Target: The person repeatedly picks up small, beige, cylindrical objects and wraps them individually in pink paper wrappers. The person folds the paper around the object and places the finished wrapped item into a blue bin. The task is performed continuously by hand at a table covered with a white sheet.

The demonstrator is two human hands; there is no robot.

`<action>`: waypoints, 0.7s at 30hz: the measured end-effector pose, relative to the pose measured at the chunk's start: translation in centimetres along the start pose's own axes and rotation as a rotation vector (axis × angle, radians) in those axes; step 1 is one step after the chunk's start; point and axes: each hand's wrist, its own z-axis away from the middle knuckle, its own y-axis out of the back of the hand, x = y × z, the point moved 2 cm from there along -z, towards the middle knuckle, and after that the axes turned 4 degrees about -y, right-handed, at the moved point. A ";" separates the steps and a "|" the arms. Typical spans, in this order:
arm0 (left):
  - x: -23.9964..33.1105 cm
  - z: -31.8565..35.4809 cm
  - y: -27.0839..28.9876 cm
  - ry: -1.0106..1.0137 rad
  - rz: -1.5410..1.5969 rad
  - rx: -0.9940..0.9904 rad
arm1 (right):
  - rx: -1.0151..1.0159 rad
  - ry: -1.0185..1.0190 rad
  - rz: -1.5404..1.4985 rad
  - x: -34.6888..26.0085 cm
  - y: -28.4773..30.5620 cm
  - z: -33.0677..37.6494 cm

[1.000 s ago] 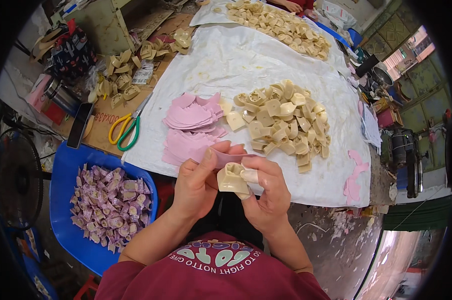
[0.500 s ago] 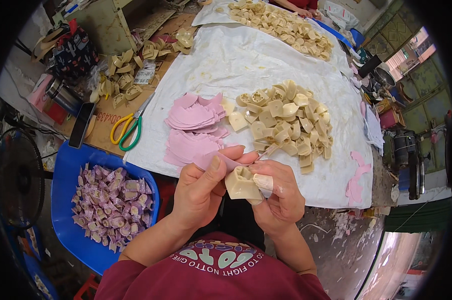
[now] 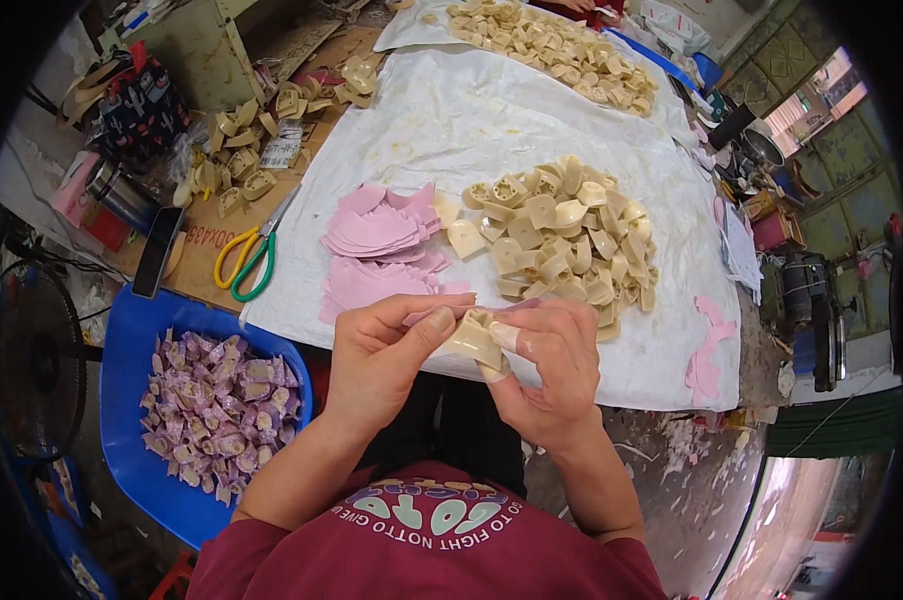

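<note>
Close to my body, above the table's near edge, both hands meet at a beige, hollow plastic shoe heel [image 3: 475, 341]. My right hand [image 3: 555, 365] grips it between thumb and fingers, with pale wraps on its thumb and a finger. Between thumb and fingers, my left hand [image 3: 380, 345] pinches a thin pink sheet piece [image 3: 442, 302]. That sheet stretches along the heel's far side toward my right fingers, which partly hide it. Just beyond lie a stack of pink cut pieces [image 3: 377, 235] and a heap of beige heels [image 3: 572, 235].
White cloth [image 3: 412, 130] covers the table. Yellow-and-green-handled scissors [image 3: 247, 260] and a phone [image 3: 159, 252] lie at left. Below them, a blue tub [image 3: 122, 400] holds many purple-wrapped heels. Another heel pile [image 3: 552, 50] lies at the far end, near another person's hands.
The heel has tipped and moved slightly up. My left hand has come nearer the right, and the pink piece now lies more behind the heel.
</note>
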 end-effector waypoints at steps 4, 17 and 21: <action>-0.8 -0.3 0.7 0.202 0.152 -0.053 | -0.086 -0.048 0.053 -0.1 0.3 0.0; -0.2 -1.1 1.6 0.320 -0.314 -0.320 | -0.174 -0.081 0.000 1.6 -0.5 1.1; 0.0 -1.9 1.6 0.296 -0.046 -0.297 | -0.170 -0.008 -0.071 1.4 -0.2 0.6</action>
